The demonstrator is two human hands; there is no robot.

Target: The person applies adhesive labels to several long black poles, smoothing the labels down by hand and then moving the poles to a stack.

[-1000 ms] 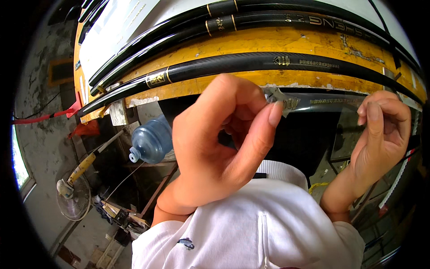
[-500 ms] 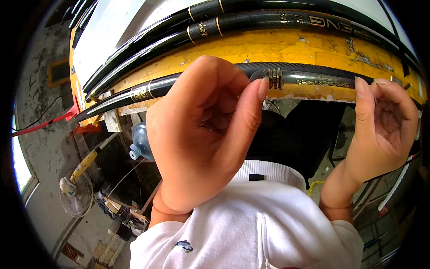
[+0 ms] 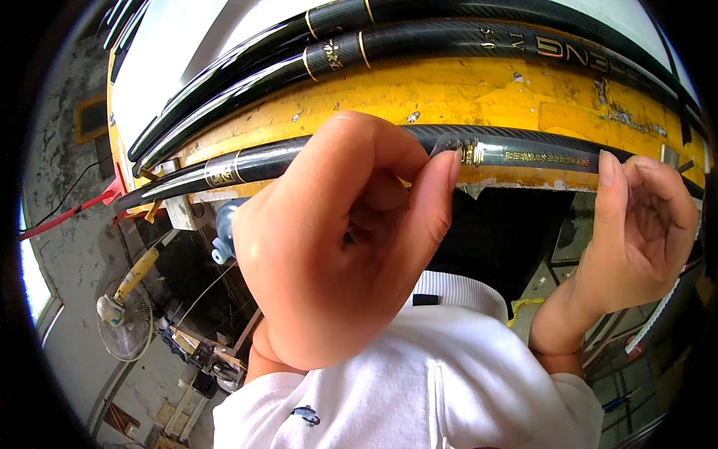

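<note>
A clear decal strip (image 3: 550, 156) with gold print is stretched taut above the near edge of the bench. My left hand (image 3: 336, 239) pinches its left end between thumb and forefinger, the other fingers curled in. The right end sits between the thumb and forefinger of my right hand (image 3: 639, 221). Just behind the strip lies a glossy black rod (image 3: 273, 156) with a woven carbon look and a gold-edged band. Part of that rod is hidden by my left hand and the strip. Whether the strip touches the rod I cannot tell.
Two more black rods, a nearer rod (image 3: 426, 46) and a farther rod (image 3: 336, 16), lie across the worn yellow bench (image 3: 449, 90). A small metal bracket (image 3: 668, 156) stands near its right end. Below left are a blue water bottle (image 3: 224, 232) and a fan (image 3: 126, 318).
Both hands and the strip sit slightly lower in the picture, along with the bench and rods. The strip now faces me more flatly, its gold print plainer. Both pinches are kept.
</note>
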